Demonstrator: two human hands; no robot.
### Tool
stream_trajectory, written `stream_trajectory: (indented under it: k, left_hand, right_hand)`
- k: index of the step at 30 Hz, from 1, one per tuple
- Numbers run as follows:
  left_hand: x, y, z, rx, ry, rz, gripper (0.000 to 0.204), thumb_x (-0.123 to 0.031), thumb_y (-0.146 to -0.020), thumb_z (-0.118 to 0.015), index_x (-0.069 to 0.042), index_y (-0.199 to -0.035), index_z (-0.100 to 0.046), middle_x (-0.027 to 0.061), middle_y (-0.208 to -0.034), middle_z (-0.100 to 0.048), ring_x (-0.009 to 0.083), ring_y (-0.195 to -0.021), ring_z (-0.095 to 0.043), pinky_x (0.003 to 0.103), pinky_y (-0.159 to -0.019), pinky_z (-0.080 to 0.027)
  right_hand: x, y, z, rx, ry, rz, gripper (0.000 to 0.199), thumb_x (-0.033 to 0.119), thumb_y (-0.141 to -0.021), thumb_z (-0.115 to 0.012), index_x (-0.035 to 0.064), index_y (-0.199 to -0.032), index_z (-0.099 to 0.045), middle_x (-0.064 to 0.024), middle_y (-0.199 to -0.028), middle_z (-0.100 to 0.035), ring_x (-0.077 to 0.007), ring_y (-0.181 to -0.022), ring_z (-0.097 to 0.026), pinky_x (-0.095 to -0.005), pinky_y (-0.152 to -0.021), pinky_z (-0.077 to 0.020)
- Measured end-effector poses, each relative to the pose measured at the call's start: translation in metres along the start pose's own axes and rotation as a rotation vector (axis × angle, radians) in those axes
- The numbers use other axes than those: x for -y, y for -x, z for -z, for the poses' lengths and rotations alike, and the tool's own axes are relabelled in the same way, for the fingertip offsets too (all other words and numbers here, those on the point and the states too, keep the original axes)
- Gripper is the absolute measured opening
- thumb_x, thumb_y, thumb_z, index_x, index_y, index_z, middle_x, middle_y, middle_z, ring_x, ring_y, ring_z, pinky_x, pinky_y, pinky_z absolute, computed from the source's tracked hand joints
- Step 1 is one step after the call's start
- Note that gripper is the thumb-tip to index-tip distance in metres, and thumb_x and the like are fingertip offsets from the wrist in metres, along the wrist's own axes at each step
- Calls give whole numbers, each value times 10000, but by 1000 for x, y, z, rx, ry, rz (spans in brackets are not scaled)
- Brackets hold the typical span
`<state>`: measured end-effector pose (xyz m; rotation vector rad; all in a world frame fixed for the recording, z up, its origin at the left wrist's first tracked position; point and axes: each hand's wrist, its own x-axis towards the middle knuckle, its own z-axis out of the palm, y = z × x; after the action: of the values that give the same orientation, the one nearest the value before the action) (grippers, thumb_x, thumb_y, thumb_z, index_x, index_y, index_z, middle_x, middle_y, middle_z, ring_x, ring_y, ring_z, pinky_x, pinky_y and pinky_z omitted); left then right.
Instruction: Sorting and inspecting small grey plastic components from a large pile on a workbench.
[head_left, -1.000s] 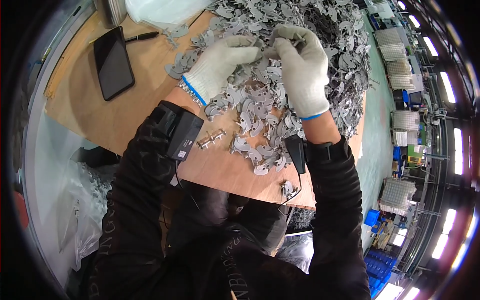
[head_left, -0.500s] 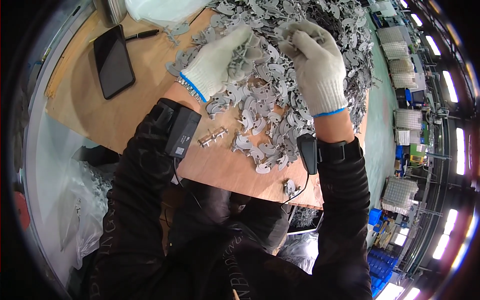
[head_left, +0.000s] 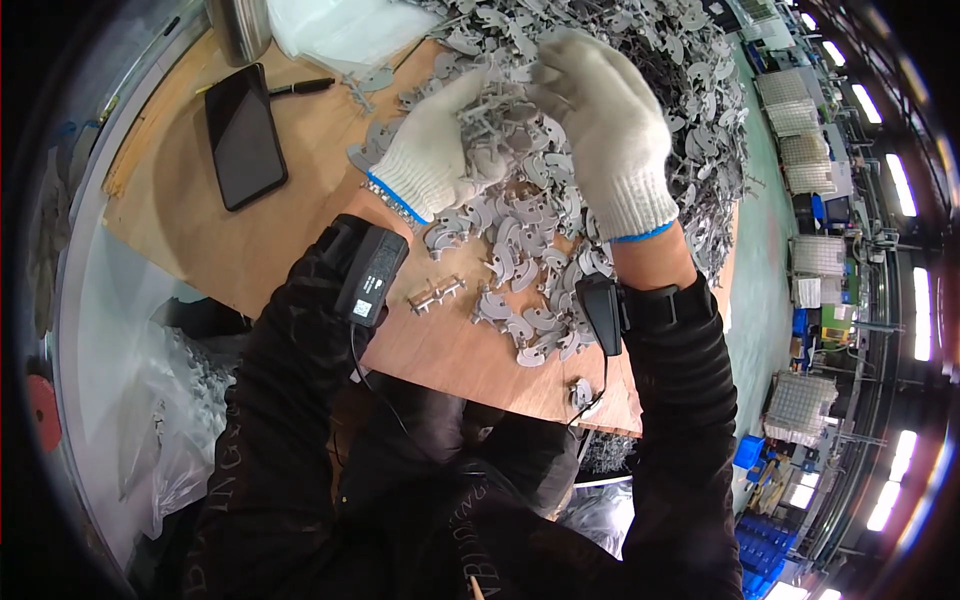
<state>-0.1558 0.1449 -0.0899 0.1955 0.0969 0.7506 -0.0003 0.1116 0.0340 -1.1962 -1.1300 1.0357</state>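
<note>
My left hand point(head_left: 432, 150), in a white knit glove with a blue cuff, is curled around several small grey metal parts point(head_left: 487, 122) with thin stubs. Close by on the right, my right hand point(head_left: 612, 135), gloved the same way, bends its fingers in toward those parts. Its fingertips are turned away and partly hidden, so what they grip does not show. Under and beyond both hands spreads a large heap of curved grey metal pieces point(head_left: 690, 120). Loose curved pieces point(head_left: 515, 255) lie on the wooden board just below my hands.
A branched metal piece point(head_left: 437, 295) lies alone on the wooden board point(head_left: 330, 260); another small part point(head_left: 581, 393) sits near its front edge. To the left are a black phone point(head_left: 245, 138), a pen point(head_left: 302, 87), a metal cylinder point(head_left: 239, 30) and a white plastic bag point(head_left: 345, 30).
My right hand has moved left, closer to my left hand, and its back has turned more toward view. The whole view has shifted slightly, with the board lower and further right.
</note>
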Motion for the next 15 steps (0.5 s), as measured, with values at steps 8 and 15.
stream_trajectory:
  k: [8,15]
  left_hand:
    - [-13,7,-3,31,411,-211,435,-464,-1155,-600,-61,-1236,-741,72,-1151,-793,151,-773,-704,233,-458,-411]
    - [-30,1,8,229,200,-204,467,-492,-1146,-610,-62,-1273,-742,73,-1154,-791,177,-787,-720,258,-493,-483]
  right_hand:
    - [-14,21,17,-205,329,-112,265,165,-1098,-689,2,-1301,-740,-90,-1114,-785,-207,-978,-751,-366,-894,-632]
    - [-39,120,-8,746,1015,552,310,22,-905,-746,46,-1213,-782,-103,-1096,-776,-323,-939,-744,-427,-842,-594]
